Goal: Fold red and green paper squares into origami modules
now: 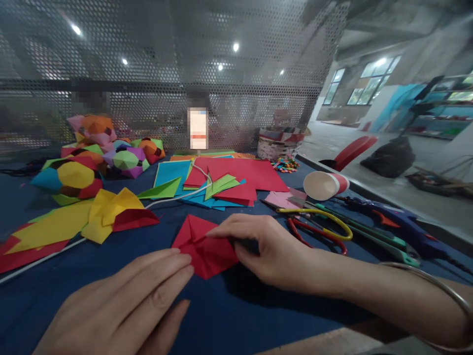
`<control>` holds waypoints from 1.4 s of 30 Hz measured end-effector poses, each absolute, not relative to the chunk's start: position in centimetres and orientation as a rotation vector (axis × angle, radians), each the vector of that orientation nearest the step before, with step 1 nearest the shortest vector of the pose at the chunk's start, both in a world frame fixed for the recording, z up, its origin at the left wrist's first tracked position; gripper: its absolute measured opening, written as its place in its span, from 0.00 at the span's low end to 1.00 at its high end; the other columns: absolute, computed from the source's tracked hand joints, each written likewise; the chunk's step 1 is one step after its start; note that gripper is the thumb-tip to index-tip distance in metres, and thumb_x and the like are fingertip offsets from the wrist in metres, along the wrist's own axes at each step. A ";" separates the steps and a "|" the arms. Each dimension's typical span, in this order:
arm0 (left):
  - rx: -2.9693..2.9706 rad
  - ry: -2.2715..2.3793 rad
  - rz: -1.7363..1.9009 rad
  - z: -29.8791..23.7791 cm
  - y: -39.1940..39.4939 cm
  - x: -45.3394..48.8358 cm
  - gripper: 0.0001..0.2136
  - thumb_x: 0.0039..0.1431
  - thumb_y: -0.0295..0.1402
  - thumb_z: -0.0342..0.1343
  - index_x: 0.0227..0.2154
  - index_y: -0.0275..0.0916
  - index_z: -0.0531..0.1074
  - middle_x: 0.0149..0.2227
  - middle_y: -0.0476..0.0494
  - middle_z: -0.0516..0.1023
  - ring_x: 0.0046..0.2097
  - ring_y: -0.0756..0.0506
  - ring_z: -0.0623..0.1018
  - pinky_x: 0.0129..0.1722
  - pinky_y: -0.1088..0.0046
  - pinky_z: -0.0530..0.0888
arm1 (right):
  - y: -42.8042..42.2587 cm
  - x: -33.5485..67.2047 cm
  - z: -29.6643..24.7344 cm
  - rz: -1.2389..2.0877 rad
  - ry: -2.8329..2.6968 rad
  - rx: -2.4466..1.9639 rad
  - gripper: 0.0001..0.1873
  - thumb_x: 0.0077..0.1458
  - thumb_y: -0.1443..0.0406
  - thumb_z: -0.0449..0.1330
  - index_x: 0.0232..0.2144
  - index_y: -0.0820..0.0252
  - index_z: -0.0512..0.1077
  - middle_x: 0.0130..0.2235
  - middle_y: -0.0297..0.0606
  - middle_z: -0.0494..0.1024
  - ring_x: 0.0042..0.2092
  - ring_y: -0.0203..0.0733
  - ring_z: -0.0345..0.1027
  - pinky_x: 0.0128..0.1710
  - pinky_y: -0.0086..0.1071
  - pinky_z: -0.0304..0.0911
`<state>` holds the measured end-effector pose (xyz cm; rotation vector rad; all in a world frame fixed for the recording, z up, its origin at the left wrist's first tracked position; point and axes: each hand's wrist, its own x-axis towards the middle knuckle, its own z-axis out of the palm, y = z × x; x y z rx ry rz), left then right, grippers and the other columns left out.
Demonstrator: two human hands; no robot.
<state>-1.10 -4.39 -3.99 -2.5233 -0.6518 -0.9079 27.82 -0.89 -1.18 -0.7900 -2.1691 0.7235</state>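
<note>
A square of red folded paper (207,264) lies on the dark blue cloth in front of me, with crease lines and a raised flap at its upper left corner. My left hand (129,296) rests with its fingers stretched out, the tips on the paper's left lower edge. My right hand (271,249) grips the paper's right side, fingers on top and thumb near the lower right corner. Part of that side is hidden by the hand. Behind the paper lie stacked red sheets (240,170) and blue sheets (166,172). Folded yellow paper pieces (105,217) are to the left.
Scissors (332,222), a green-handled cutter (384,241) and a blue glue gun (402,217) lie right. A paper cup (325,185) is on its side. Colourful paper balls (76,177) stand left. A white cable (177,198) crosses to a blurred-out upright object (198,128).
</note>
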 end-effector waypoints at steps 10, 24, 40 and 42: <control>-2.560 -0.634 -0.922 -4.4 -4.5 -0.7 0.14 0.81 0.32 0.49 0.54 0.45 0.81 0.54 0.53 0.88 0.55 0.54 0.85 0.60 0.82 0.75 | -2.0 28.6 -0.3 0.185 -2.551 -0.561 0.13 0.69 0.73 0.59 0.39 0.58 0.82 0.57 0.49 0.83 0.60 0.50 0.77 0.60 0.45 0.73; -2.595 -0.583 -1.035 -4.7 -4.6 -0.1 0.15 0.82 0.33 0.47 0.48 0.45 0.81 0.49 0.55 0.89 0.50 0.55 0.87 0.60 0.85 0.74 | -2.5 29.0 0.2 0.617 -2.561 -0.561 0.07 0.70 0.72 0.60 0.40 0.58 0.78 0.48 0.46 0.87 0.49 0.46 0.82 0.50 0.36 0.74; -2.617 -0.578 -1.024 -5.4 -4.4 0.2 0.13 0.81 0.32 0.48 0.50 0.45 0.79 0.49 0.57 0.90 0.51 0.56 0.87 0.63 0.85 0.71 | -2.9 27.2 -0.7 0.747 -2.235 -1.149 0.13 0.64 0.66 0.72 0.29 0.61 0.75 0.30 0.31 0.75 0.32 0.35 0.65 0.35 0.30 0.58; -2.628 -0.572 -1.025 -5.4 -4.4 0.2 0.13 0.81 0.31 0.48 0.50 0.45 0.79 0.49 0.56 0.90 0.51 0.55 0.87 0.62 0.85 0.72 | -2.8 27.3 -0.6 0.842 -2.209 -1.119 0.08 0.66 0.65 0.71 0.33 0.61 0.79 0.32 0.32 0.78 0.34 0.36 0.68 0.36 0.30 0.60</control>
